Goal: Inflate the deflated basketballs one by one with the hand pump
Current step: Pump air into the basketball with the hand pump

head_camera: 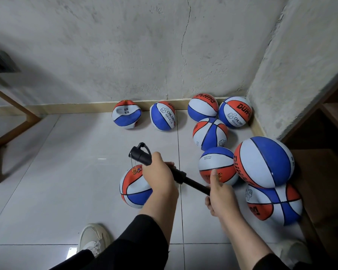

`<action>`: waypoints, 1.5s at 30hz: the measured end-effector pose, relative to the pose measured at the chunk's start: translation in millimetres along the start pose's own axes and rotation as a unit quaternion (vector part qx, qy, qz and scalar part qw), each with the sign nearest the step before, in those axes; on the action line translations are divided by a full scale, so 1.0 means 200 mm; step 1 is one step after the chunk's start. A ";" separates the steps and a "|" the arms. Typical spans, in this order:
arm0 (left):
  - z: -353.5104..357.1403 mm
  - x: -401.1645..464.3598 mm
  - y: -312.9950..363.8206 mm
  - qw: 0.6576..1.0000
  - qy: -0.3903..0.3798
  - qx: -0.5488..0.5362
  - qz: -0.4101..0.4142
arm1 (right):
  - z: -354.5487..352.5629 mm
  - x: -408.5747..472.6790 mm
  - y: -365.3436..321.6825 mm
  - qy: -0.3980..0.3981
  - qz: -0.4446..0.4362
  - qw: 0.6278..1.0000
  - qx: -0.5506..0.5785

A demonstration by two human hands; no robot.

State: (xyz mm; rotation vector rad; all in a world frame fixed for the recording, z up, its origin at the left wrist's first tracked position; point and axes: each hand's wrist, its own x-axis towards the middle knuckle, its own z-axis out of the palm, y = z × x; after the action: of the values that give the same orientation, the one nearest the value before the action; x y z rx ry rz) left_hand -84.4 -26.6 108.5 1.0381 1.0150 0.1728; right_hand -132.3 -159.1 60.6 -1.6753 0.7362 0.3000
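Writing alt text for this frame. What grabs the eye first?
The black hand pump at centre, held slantwise: the left hand grips its barrel, the right hand its handle end. Its needle points down at a basketball on the tiled floor. More red, white and blue balls crowd the right corner, and two dented ones lean at the wall.

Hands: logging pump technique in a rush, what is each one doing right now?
Left hand: grip closed around the pump barrel.
Right hand: grip closed around the pump handle, thumb raised.
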 end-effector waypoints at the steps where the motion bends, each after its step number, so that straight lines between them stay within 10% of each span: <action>1: 0.01 -0.02 -0.02 1.000 -0.003 -0.006 0.000 | 0.02 0.00 -0.01 -0.001 -0.009 1.000 -0.004; 45: 0.03 -0.05 -0.01 1.000 -0.011 -0.002 0.004 | 0.03 -0.01 -0.06 0.001 0.011 1.000 0.001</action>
State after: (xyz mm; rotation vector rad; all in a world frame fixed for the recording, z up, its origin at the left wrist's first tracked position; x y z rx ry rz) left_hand -86.1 -36.6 112.8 1.0389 0.9912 0.1694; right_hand -125.7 -151.2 70.5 -1.6671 0.7573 0.3135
